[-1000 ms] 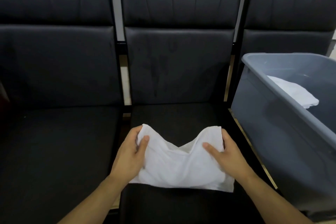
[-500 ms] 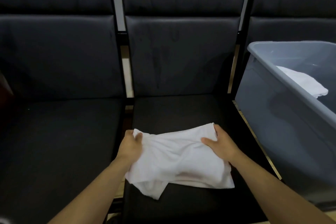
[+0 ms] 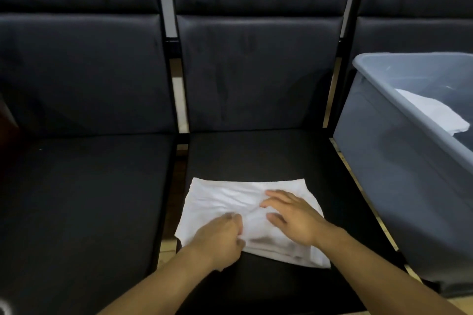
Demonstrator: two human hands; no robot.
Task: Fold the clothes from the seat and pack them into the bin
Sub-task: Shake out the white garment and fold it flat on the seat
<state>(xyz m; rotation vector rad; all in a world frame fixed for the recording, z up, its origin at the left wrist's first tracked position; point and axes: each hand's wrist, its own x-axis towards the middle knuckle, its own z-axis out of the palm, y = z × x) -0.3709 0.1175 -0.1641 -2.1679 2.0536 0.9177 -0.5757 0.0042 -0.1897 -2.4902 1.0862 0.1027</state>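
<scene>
White garment (image 3: pixel 230 202) unmarked; right hand (image 3: pixel 294 217) flat, left hand (image 3: pixel 220 235) curled.

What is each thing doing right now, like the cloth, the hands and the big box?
white cloth: folded, lying flat on the middle seat.
left hand: fingers curled on the cloth's near edge; blurred, so its grip is unclear.
right hand: flat, fingers straight, pressing the cloth.
grey bin: open, no lid.
folded white garment: inside the bin.
middle seat: holds the cloth.
</scene>
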